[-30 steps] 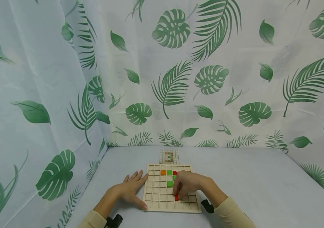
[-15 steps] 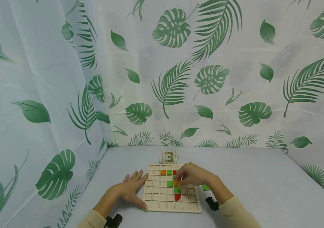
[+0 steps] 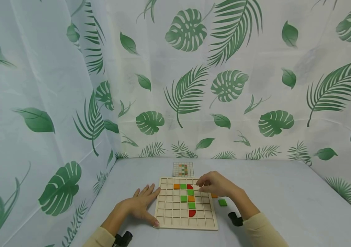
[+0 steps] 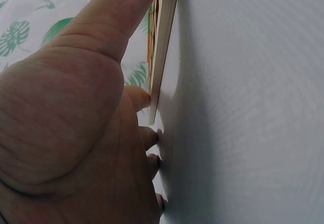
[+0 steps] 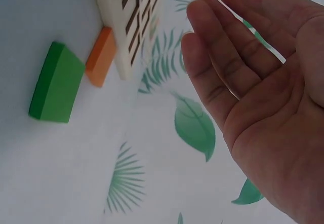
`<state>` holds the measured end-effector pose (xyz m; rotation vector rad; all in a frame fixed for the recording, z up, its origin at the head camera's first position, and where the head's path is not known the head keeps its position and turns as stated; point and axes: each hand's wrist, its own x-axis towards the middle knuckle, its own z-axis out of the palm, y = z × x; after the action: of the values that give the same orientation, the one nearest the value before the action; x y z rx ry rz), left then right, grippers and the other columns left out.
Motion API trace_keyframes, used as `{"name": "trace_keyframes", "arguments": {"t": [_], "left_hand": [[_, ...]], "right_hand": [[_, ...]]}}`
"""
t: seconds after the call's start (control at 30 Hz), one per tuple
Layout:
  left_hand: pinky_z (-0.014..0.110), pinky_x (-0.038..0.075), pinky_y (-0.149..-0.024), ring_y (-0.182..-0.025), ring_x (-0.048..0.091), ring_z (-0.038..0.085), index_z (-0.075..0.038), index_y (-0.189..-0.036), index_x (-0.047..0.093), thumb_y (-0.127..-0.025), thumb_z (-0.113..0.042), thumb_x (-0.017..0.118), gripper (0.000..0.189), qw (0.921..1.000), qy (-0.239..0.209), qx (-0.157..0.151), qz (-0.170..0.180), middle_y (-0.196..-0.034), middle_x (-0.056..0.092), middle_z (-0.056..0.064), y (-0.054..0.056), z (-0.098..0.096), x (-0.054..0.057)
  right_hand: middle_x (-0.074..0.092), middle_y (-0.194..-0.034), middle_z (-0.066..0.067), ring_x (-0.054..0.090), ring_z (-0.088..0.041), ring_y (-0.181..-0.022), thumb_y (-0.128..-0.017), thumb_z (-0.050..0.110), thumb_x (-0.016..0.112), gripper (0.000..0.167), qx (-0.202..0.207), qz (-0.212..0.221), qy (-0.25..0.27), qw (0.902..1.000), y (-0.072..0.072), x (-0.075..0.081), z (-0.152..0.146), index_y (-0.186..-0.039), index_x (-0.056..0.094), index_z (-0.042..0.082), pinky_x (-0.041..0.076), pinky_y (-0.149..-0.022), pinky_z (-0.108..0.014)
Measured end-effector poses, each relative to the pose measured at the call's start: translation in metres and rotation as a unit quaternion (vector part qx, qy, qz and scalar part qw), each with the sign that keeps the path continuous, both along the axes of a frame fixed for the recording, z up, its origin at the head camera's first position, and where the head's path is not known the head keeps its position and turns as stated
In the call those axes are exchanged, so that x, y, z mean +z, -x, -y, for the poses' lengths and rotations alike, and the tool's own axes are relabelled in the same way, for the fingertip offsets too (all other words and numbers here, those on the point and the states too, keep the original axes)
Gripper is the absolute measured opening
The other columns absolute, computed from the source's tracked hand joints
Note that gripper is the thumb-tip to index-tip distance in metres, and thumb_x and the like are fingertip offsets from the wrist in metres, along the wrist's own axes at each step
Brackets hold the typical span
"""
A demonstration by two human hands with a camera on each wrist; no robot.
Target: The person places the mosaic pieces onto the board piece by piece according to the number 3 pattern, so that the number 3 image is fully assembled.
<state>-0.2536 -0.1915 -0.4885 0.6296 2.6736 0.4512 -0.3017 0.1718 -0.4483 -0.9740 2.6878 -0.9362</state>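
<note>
A wooden grid board (image 3: 167,213) lies on the table with several orange, green and red tiles in its cells. My left hand (image 3: 141,204) rests spread at the board's left edge, thumb by the near corner; the left wrist view shows the thumb against the board's side (image 4: 164,41). Over the board's right part hovers my right hand (image 3: 217,184), fingers relaxed and bent, nothing between them. A red rounded tile (image 3: 192,213) sits lowest in the pattern, below a green tile (image 3: 192,205) and an orange tile (image 3: 191,198).
Right of the board, a loose green square tile (image 3: 223,202) lies on the table, with a loose orange tile (image 3: 214,196) partly hidden by the right hand. Behind the board lies a small printed pattern card (image 3: 183,169). Leaf-patterned curtains (image 3: 188,103) enclose the table.
My right hand has left the red rounded tile, risen and moved away to the right, uncovering the lower tiles and the loose ones beside the board. The left hand has stayed put.
</note>
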Motion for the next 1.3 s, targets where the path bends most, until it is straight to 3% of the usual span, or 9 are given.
{"name": "trace_keyframes", "arguments": {"t": [0.57,0.87,1.1,1.3], "left_hand": [[0.066,0.004,-0.128,-0.163,0.003,0.039,-0.018,-0.169,0.016,-0.068,-0.074,0.084,0.133,1.0000,-0.003,-0.004,-0.001,-0.176,0.006,0.017,-0.001,-0.001,0.001],[0.065,0.003,-0.129,-0.163,0.002,0.038,-0.020,-0.169,0.015,-0.066,-0.078,0.082,0.135,1.0000,-0.005,-0.001,-0.001,-0.176,0.005,0.015,0.002,0.001,-0.004],[0.066,0.003,-0.128,-0.163,0.003,0.039,-0.019,-0.169,0.016,-0.067,-0.076,0.083,0.134,0.9999,-0.009,-0.004,0.001,-0.176,0.005,0.016,0.001,0.001,-0.003],[0.066,0.004,-0.128,-0.163,0.003,0.039,-0.019,-0.169,0.016,-0.068,-0.076,0.083,0.134,1.0000,-0.007,-0.003,0.000,-0.176,0.006,0.016,0.000,0.001,-0.001]], "right_hand": [[0.077,-0.105,-0.009,0.065,-0.014,-0.084,-0.091,0.009,0.079,0.021,-0.025,0.017,-0.007,0.9995,0.005,-0.005,-0.031,-0.112,0.079,0.005,0.056,-0.070,-0.024],[0.074,-0.093,-0.003,0.063,-0.019,-0.084,-0.086,0.005,0.082,0.020,-0.034,0.068,-0.012,0.9971,0.006,-0.004,-0.044,-0.106,0.080,0.006,0.054,-0.068,-0.028],[0.075,-0.087,0.001,0.063,-0.017,-0.080,-0.080,0.002,0.086,0.020,-0.030,0.093,-0.051,0.9939,0.002,-0.002,-0.049,-0.097,0.081,0.012,0.053,-0.066,-0.031],[0.072,-0.080,-0.001,0.058,-0.015,-0.075,-0.076,-0.002,0.087,0.019,-0.019,0.111,-0.069,0.9912,-0.002,0.002,-0.051,-0.090,0.081,0.009,0.049,-0.063,-0.029]]}}
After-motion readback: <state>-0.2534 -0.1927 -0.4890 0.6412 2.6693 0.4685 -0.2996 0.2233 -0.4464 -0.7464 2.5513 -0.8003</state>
